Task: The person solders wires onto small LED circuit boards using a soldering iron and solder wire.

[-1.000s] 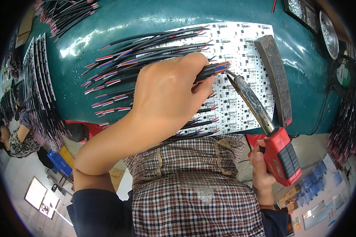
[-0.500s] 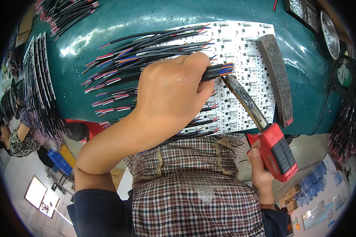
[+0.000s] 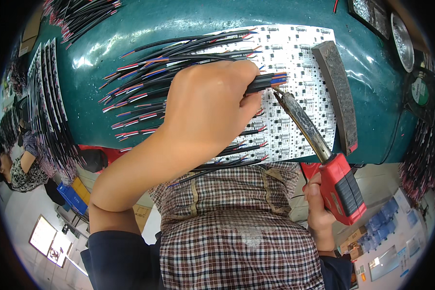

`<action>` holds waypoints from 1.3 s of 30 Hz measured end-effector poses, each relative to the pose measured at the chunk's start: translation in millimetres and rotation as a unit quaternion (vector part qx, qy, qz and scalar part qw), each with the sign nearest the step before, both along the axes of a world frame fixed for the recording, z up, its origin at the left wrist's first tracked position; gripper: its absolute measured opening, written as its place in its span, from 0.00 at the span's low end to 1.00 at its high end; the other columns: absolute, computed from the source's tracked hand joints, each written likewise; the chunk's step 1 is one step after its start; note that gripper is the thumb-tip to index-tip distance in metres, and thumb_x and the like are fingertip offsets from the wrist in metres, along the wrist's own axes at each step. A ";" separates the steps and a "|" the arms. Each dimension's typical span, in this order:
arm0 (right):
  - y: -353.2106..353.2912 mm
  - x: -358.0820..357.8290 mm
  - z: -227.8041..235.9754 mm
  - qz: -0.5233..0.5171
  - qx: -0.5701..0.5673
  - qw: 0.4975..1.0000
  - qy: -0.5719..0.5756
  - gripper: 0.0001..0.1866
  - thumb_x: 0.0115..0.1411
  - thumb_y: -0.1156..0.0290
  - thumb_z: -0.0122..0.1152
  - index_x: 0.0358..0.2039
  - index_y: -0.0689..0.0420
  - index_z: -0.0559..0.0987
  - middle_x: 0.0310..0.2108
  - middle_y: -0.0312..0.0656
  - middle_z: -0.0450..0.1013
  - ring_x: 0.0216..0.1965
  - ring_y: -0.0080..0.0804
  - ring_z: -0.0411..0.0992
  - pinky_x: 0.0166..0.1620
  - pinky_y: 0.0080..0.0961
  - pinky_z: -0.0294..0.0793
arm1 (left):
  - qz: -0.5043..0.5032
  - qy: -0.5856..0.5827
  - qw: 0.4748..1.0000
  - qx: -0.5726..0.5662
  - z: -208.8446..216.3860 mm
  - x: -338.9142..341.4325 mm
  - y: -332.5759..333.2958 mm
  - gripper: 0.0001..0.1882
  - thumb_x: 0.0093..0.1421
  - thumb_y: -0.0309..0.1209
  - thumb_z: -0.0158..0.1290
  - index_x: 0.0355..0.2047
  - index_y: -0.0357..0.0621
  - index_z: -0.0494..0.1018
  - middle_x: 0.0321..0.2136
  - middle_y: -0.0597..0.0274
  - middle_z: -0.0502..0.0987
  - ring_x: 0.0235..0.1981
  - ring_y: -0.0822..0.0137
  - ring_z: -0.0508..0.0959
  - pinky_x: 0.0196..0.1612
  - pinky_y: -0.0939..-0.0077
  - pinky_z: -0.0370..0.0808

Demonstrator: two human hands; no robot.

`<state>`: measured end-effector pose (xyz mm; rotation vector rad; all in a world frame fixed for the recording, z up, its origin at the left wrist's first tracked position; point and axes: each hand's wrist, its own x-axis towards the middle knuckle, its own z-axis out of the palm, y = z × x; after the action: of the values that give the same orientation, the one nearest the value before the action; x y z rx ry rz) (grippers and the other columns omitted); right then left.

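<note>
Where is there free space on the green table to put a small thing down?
Bare green table lies above the fanned black cables, and a narrow strip right of the dark bar. It is crowded at the white circuit panel, where the left hand holds a cable and the right hand holds the red soldering iron.

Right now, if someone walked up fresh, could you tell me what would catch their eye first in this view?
First, the left hand in the middle, pinching a black cable with bared red and blue wire ends over the white circuit panel. Next, the red-handled soldering iron in the right hand, its tip meeting those wire ends. Then the fan of black cables spread across the green table on the left.
</note>
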<state>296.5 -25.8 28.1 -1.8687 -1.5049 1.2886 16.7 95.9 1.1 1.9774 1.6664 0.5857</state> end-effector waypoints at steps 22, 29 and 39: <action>0.6 2.3 3.9 0.053 0.011 0.998 -0.019 0.09 0.57 0.73 0.67 0.38 0.62 0.82 0.32 0.42 0.78 0.32 0.35 0.77 0.37 0.30 0.76 | -0.055 0.003 0.998 -0.015 4.0 -7.8 10.5 0.09 0.53 0.30 0.66 0.30 0.39 0.79 0.16 0.60 0.72 0.17 0.64 0.73 0.23 0.71 0.68; 3.5 -5.0 -0.8 0.056 0.064 0.996 0.027 0.07 0.66 0.74 0.55 0.30 0.61 0.71 0.23 0.36 0.65 0.21 0.20 0.62 0.25 0.21 0.61 | -0.049 0.002 0.999 -0.022 4.2 -5.3 8.8 0.10 0.54 0.30 0.65 0.31 0.39 0.77 0.16 0.60 0.73 0.17 0.63 0.74 0.24 0.70 0.69; 3.5 -11.9 -1.2 -0.006 0.054 0.997 0.060 0.05 0.65 0.74 0.54 0.35 0.64 0.72 0.21 0.37 0.65 0.20 0.20 0.61 0.26 0.21 0.63 | -0.030 -0.004 0.998 -0.046 11.6 -5.9 9.0 0.07 0.64 0.30 0.57 0.38 0.40 0.75 0.23 0.53 0.76 0.21 0.54 0.77 0.27 0.67 0.72</action>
<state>284.6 -22.3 26.9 -1.6981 -1.4692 1.2651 10.8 104.9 12.7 1.9500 1.5949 0.4850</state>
